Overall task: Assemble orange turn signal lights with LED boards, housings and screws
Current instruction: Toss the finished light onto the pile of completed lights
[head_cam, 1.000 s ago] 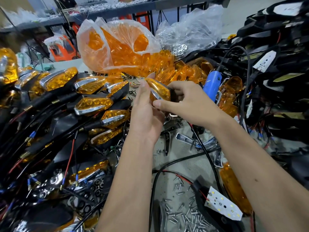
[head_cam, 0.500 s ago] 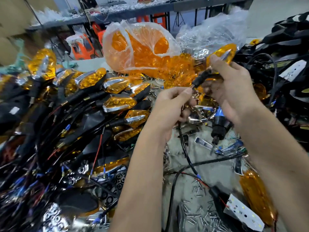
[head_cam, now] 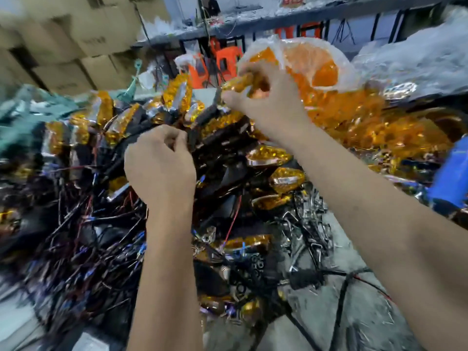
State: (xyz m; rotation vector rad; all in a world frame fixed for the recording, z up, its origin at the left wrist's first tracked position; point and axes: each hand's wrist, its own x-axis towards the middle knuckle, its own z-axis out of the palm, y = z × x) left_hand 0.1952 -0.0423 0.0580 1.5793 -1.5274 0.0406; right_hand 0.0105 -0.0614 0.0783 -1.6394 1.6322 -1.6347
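R hand is raised over the pile of finished lights, fingers curled round an orange turn signal, its black stem pointing down-left. L hand sits lower, just beside that stem, fingers curled in; it looks to pinch a thin wire, but blur hides it. Bag of orange lenses behind R hand, blue screwdriver at far right.

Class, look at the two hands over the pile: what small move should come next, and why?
Probably lower the right hand and release the turn signal light it grips onto the pile of finished lights directly below. The left hand is curled nearby; blur hides whether it holds anything.
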